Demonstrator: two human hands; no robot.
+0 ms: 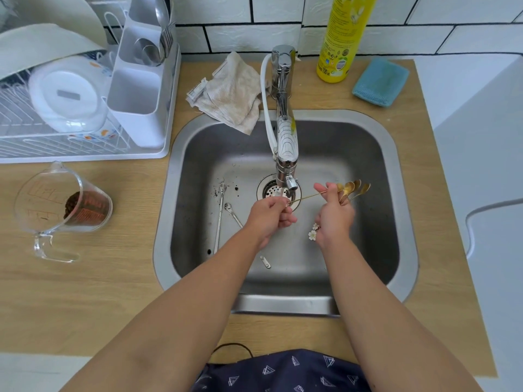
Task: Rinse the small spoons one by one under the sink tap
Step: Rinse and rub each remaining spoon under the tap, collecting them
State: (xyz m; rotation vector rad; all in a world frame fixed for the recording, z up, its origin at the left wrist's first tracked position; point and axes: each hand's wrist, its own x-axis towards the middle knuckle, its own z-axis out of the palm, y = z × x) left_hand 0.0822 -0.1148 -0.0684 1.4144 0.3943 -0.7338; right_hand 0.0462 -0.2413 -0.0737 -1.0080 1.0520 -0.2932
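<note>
A measuring jug (63, 210) lies tipped on the wooden counter (113, 278); two silver spoons (223, 213) rest in the steel sink (368, 222). Under the tap (285, 142), the left hand (268, 216) pinches a gold spoon (305, 197) by one end, while the right hand (335, 216) grips a bunch of gold spoons (352, 189) (flower-tipped handles).

The sink (368, 154) sits in the table (85, 292); a rack (42, 142) stands behind-left, a jug (65, 205) lies left of it. Two spoons (223, 216) lie in the sink; a cloth (232, 91) and bottle (339, 38) flank the tap (284, 114) behind.
</note>
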